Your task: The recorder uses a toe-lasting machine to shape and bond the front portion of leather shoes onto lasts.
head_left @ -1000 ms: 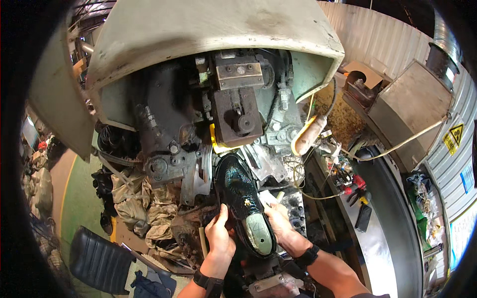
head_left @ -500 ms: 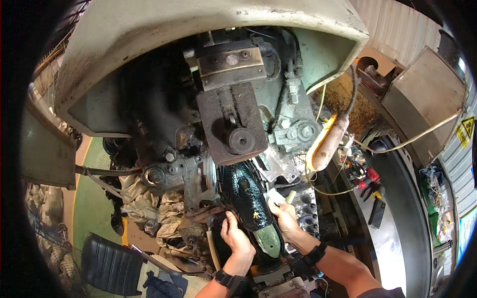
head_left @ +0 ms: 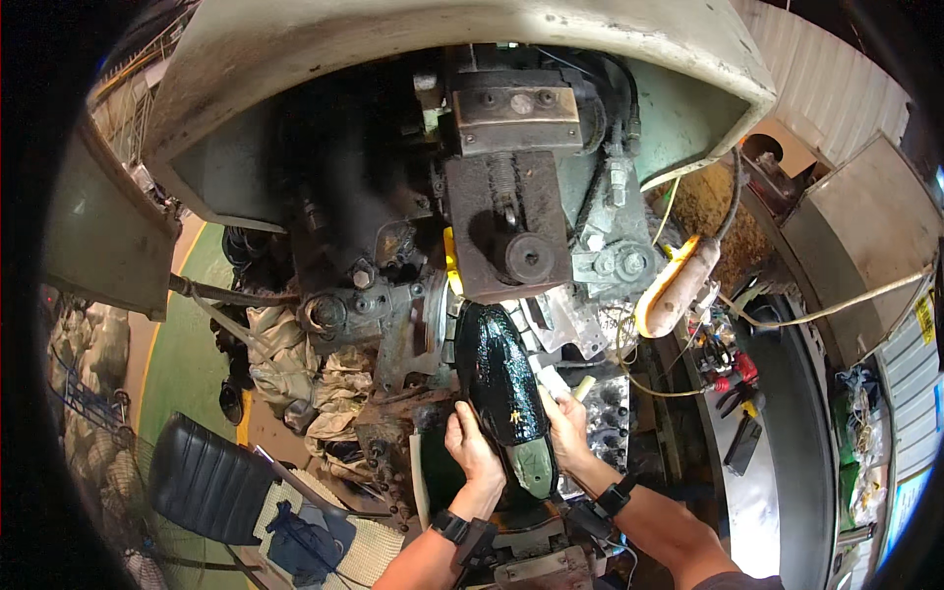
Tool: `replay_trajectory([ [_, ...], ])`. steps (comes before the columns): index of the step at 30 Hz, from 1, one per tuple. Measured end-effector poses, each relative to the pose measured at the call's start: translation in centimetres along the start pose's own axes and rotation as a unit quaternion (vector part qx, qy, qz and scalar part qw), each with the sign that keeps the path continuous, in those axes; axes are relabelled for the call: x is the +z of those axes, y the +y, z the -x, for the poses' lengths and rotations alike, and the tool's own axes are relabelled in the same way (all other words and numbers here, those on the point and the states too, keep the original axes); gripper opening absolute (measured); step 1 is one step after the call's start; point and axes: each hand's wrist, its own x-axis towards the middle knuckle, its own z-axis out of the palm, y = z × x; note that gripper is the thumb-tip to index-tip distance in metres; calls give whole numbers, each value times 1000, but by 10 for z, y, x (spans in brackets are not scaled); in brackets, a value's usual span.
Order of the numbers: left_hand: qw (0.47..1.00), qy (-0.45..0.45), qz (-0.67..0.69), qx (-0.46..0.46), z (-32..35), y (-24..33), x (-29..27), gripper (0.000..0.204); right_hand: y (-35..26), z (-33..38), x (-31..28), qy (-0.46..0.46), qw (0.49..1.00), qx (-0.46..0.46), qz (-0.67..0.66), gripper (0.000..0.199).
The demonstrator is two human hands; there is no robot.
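Observation:
A glossy black shoe upper [head_left: 495, 374] sits stretched over a green shoe last [head_left: 534, 468], its toe pointing away from me toward the machine. My left hand [head_left: 475, 450] is closed along its left side near the heel end. Against the right side presses my right hand [head_left: 568, 431], so both hands hold the shoe between them. A white piece [head_left: 552, 381] and a pale stub [head_left: 584, 387] show just beyond my right fingertips; whether I touch them I cannot tell. Just above the toe stands the machine's dark metal block [head_left: 506, 221]. The sole side is hidden.
A pale machine hood [head_left: 462, 28] arches overhead. At right hangs a lit lamp [head_left: 678, 287] on a cable. Beyond it, a metal bench [head_left: 752, 492] carries pliers and a black box. A black chair [head_left: 206, 477] and crumpled cloths [head_left: 339, 403] are at left.
The shoe's toe has come out from beneath the metal block, toward me, with both hands still on it. A yellow strip now shows beside the block. The whole view has shifted slightly.

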Motion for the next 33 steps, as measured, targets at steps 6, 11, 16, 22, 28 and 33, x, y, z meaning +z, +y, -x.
replay_trajectory([
  [6, 999, 5, 3, -35, 3, 3, -4, 26, -2, 8, 0, 12, 1000, 3, 5, 28],
  [11, 995, -35, 54, -80, 5, 12, -7, 28, -8, 16, 0, 32, 999, 27, 21, 24],
  [16, 996, -10, 43, -73, 8, 15, 4, 29, -8, 16, 7, 25, 999, 23, 28, 25],
  [22, 981, -59, -186, -1, -14, 38, -57, 26, -37, 33, -19, -19, 981, 129, 142, 33],
  [28, 869, 153, -471, -21, -78, 56, -232, 44, -90, 68, -86, 66, 973, 117, 189, 39],
  [33, 928, 109, -353, 52, -73, 26, -285, 50, -115, 83, -103, 46, 978, 89, 182, 44],
])
